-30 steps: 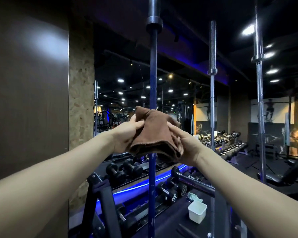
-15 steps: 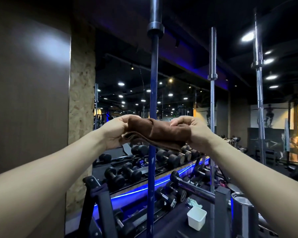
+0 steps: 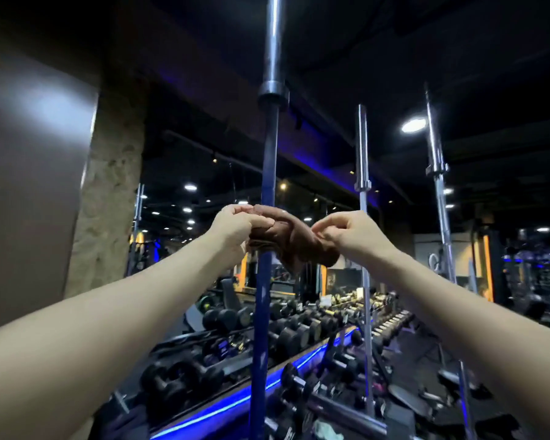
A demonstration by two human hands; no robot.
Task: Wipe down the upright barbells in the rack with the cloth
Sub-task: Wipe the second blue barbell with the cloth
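A blue-shafted upright barbell with a steel sleeve at its top stands straight ahead. A brown cloth is bunched against its shaft at chest height. My left hand grips the cloth's left end beside the bar. My right hand pinches the cloth's right end, which droops a little. Two more upright barbells stand to the right, a steel one and a farther one. The rack holding their lower ends is out of sight.
A mirrored wall behind the bars reflects ceiling lights. Dumbbell racks with a blue light strip run below. A brown wall panel and a stone pillar stand to the left. Benches and gym gear fill the right floor.
Both hands have lifted the cloth higher along the blue bar and pulled its ends apart. The view has tilted up, showing more of the bar's top sleeve.
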